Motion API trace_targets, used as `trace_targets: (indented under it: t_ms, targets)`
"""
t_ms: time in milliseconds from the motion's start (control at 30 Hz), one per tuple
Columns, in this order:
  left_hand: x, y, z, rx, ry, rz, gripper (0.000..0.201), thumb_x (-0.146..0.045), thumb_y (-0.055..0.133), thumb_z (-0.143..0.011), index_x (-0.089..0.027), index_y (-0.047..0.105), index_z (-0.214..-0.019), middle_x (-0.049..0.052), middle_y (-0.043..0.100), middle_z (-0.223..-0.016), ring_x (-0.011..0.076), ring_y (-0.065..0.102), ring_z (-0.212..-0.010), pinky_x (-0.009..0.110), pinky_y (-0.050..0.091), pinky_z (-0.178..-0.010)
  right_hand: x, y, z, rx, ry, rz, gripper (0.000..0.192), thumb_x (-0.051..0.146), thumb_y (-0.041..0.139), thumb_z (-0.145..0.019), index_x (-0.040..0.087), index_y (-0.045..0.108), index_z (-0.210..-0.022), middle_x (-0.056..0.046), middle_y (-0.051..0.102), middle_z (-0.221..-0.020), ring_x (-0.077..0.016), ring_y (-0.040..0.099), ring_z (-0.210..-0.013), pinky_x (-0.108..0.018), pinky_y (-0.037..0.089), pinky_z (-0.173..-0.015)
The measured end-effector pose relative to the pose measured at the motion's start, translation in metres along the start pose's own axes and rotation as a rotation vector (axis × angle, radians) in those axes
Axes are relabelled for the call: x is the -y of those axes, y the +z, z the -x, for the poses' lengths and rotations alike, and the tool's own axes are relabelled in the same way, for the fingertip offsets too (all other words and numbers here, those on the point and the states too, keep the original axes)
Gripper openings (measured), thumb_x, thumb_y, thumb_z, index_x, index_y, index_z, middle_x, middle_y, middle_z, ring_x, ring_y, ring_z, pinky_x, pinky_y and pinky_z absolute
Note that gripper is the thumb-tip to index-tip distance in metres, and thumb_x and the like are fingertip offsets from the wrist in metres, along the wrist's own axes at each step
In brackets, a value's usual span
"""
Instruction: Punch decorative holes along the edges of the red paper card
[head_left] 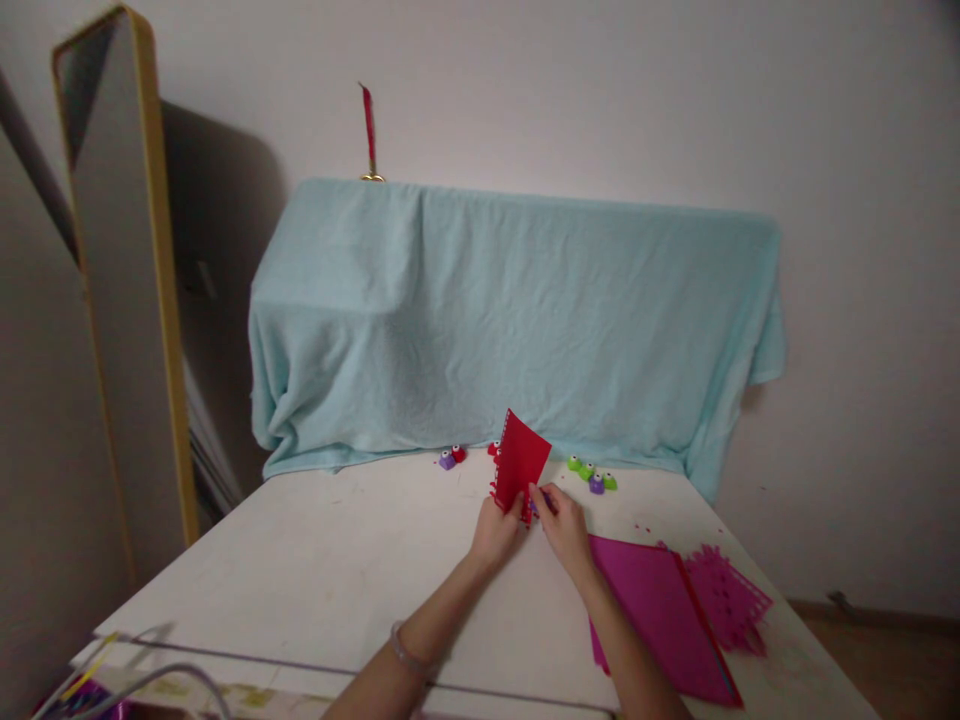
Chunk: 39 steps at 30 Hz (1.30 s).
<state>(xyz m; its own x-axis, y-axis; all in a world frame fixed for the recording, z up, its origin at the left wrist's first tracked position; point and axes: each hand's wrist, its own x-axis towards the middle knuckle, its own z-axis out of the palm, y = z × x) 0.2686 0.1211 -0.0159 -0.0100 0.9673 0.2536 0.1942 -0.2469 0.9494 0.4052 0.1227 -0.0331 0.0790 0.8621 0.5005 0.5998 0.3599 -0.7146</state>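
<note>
Your left hand (pixel 495 535) is gripping the lower edge of a red card (pixel 520 468), fingers closed on it from the left. Your right hand (pixel 561 528) is pinching the same card from the right, low down, with the fingertips curled in; something small and dark is showing between that hand and the card, too small to tell what it is. The card is standing tilted up off the desk (pixel 337 570) between the two hands, its top corner leaning toward the far edge, and its left edge is showing a row of small cut notches.

Just beside your right forearm, toward the desk's right edge, a magenta folder (pixel 660 620) is lying flat, with a cut-out magenta sheet (pixel 731 600) sticking out from under its right side. A few red flecks are lying on the desk just beyond the folder.

Along the far edge, small punches are sitting in two groups: a purple one (pixel 447 460) and a red one (pixel 458 453) to the left of the card, and a cluster of green and purple ones (pixel 592 476) to its right. Behind them a pale blue cloth (pixel 510 320) is draping over something bulky against the wall. A mirror (pixel 112 260) is leaning at the left. At the near left corner, some cables (pixel 150 680) are hanging over the desk's edge.
</note>
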Motion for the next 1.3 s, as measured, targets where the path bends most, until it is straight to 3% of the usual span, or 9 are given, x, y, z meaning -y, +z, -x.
trace_targets:
  t_ms: [600, 933, 1300]
  targets:
    - [0.008, 0.001, -0.001, 0.016, -0.041, 0.030, 0.036, -0.042, 0.052, -0.086, -0.012, 0.068, -0.098, 0.011, 0.071, -0.091, 0.0227, 0.063, -0.089, 0.032, 0.049, -0.083, 0.004, -0.001, 0.000, -0.008, -0.014, -0.029, 0.051, 0.062, 0.040, -0.093, 0.018, 0.061, -0.077, -0.003, 0.060, -0.063, -0.0156, 0.050, -0.055, -0.024, 0.035, -0.053]
    - [0.023, 0.005, -0.005, 0.031, 0.034, 0.062, 0.037, -0.037, 0.048, -0.090, -0.010, 0.066, -0.107, 0.013, 0.069, -0.106, 0.0212, 0.062, -0.096, 0.032, 0.046, -0.092, 0.004, -0.003, 0.000, 0.006, -0.014, -0.033, 0.047, 0.059, 0.041, -0.094, 0.019, 0.060, -0.080, -0.004, 0.063, -0.067, -0.0161, 0.054, -0.059, -0.024, 0.037, -0.056]
    - [0.021, 0.004, -0.005, 0.030, 0.051, 0.114, 0.038, -0.035, 0.051, -0.090, -0.011, 0.063, -0.116, 0.014, 0.067, -0.117, 0.0209, 0.062, -0.105, 0.031, 0.044, -0.096, 0.005, -0.002, 0.000, 0.001, -0.018, -0.038, 0.047, 0.059, 0.040, -0.094, 0.019, 0.061, -0.082, -0.005, 0.063, -0.069, -0.0177, 0.055, -0.060, -0.025, 0.039, -0.057]
